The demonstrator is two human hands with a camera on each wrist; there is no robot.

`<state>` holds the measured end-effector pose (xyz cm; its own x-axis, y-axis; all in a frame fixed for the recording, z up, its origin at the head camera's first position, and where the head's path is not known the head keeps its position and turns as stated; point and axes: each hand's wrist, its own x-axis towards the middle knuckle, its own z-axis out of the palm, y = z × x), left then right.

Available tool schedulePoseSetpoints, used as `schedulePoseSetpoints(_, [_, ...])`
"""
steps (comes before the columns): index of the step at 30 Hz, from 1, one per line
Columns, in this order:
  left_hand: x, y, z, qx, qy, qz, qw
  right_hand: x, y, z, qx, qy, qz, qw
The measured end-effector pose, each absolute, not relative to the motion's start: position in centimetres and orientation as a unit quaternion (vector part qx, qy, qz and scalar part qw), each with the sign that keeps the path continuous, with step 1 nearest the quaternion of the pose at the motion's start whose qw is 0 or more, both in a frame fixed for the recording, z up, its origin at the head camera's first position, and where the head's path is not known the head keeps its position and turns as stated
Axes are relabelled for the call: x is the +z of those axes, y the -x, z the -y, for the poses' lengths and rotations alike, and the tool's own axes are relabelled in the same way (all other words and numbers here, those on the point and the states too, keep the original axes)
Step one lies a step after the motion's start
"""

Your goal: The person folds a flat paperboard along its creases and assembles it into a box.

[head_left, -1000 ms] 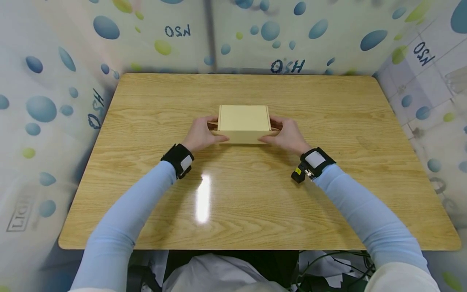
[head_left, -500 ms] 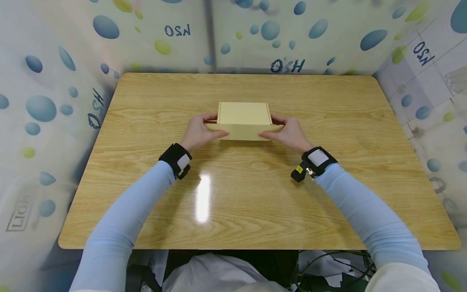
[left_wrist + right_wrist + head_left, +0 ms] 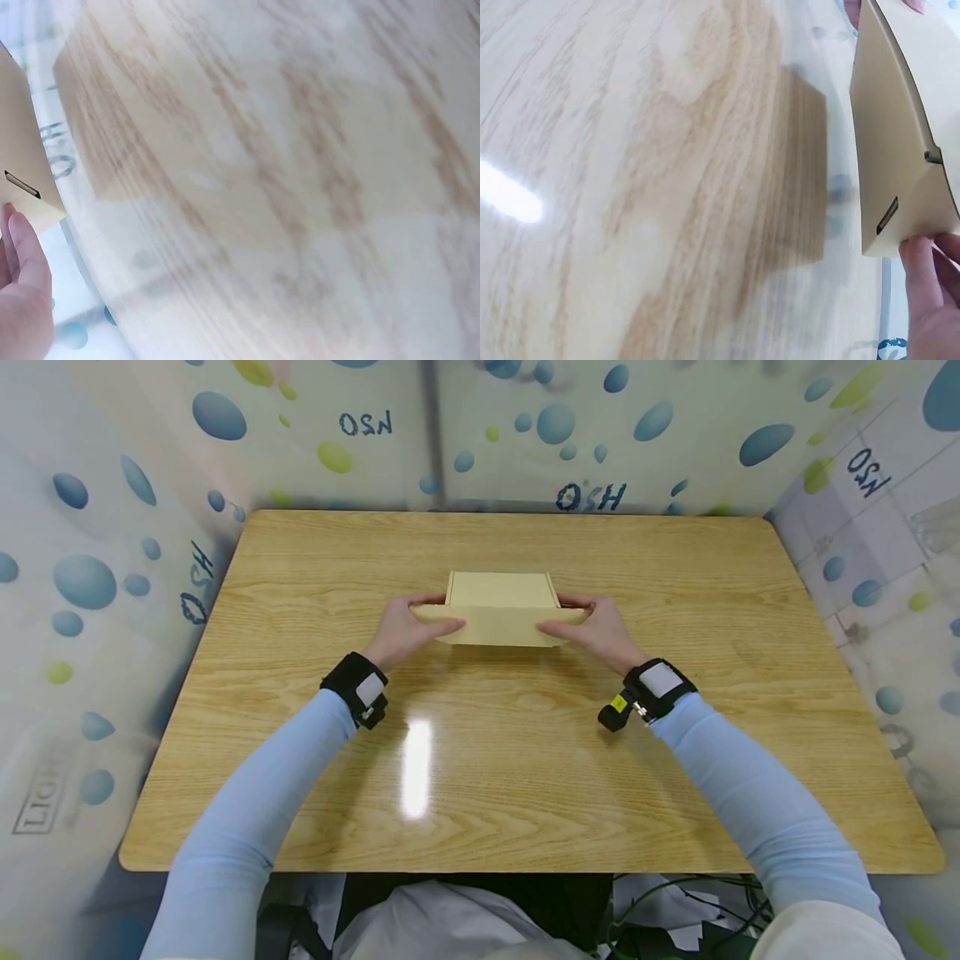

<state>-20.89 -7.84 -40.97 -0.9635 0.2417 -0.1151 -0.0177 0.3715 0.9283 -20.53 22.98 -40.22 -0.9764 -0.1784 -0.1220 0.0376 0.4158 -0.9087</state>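
Observation:
A pale yellow cardboard box [image 3: 498, 591] is near the middle of the wooden table [image 3: 480, 760]. Its front panel [image 3: 498, 625] faces me, and thin tabs stick out past both sides of the top. My left hand [image 3: 408, 628] pinches the left end, thumb on the front panel and fingers behind the tab. At the right end, my right hand [image 3: 596, 628] has the same hold. A small slot shows near the lower corner of the box side [image 3: 889, 150] in the right wrist view. A similar slot appears on the box [image 3: 19, 142] in the left wrist view.
Spotted plastic sheeting [image 3: 555, 452] surrounds the table at the back and both sides. A light glare [image 3: 416, 768] lies on the wood nearer to me. Cables [image 3: 697, 893] hang below the front edge at the right.
Both hands have shifted slightly away from me and further apart along the tabs. The front panel has risen and tilted, so more of it shows and less of the top.

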Motion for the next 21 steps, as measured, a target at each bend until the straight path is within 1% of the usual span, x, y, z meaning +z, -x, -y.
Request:
schedulePoseSetpoints(4, [-40.3, 20.8, 7.8, 0.564, -0.050, -0.815, 0.128, -39.9, 20.6, -23.2, -0.541, 0.031, -0.833, 0.110])
schedulePoseSetpoints(7, [-39.2, 20.4, 7.6, 0.577, -0.039, -0.803, 0.147, -39.7, 20.6, -23.3, -0.546, 0.023, -0.830, 0.116])
schedulePoseSetpoints(11, [-37.5, 19.6, 7.4, 0.594, -0.026, -0.789, 0.158, -39.5, 20.7, -23.2, -0.555, 0.010, -0.822, 0.124])
schedulePoseSetpoints(21, [-36.8, 19.1, 7.1, 0.609, -0.032, -0.783, 0.125, -39.1, 20.8, -22.9, -0.547, -0.027, -0.828, 0.124])
